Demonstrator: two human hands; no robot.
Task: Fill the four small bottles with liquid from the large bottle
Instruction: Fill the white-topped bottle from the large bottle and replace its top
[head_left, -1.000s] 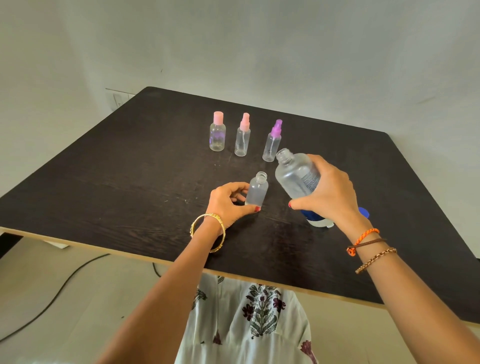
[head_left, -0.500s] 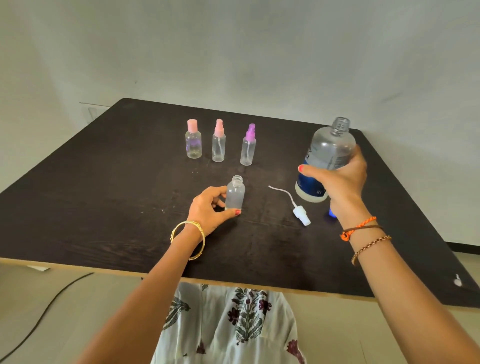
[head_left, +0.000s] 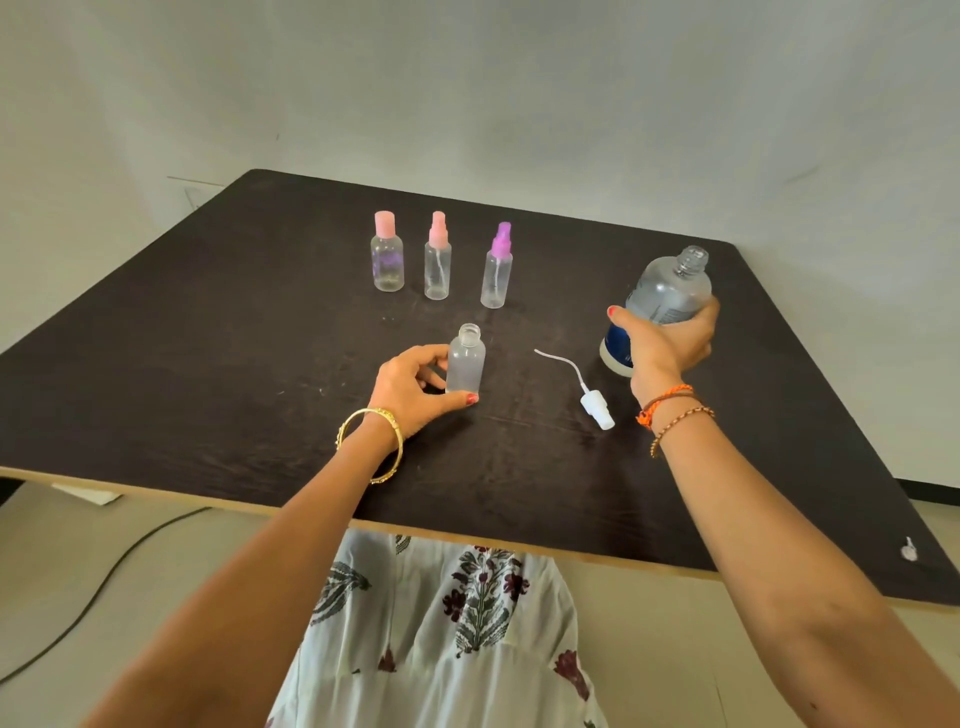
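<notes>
The left hand (head_left: 410, 387) grips the upright, uncapped small bottle (head_left: 466, 365), while the right hand (head_left: 667, 343) holds the large bottle (head_left: 662, 301) at its three o'clock.

Clear glossy plastic large bottle (head_left: 667, 296), frosted plastic small bottle (head_left: 466, 366), matt dark wood-grain table (head_left: 208, 332).

a plain room, likely in a home: a dark wood-grain table (head_left: 218, 332) stands against bare pale walls (head_left: 467, 93), with a wall socket (head_left: 195, 193) at its far left corner, a black cable (head_left: 98, 587) trailing over a pale floor (head_left: 78, 545), and a person in a floral-print dress (head_left: 441, 623) at it.
</notes>
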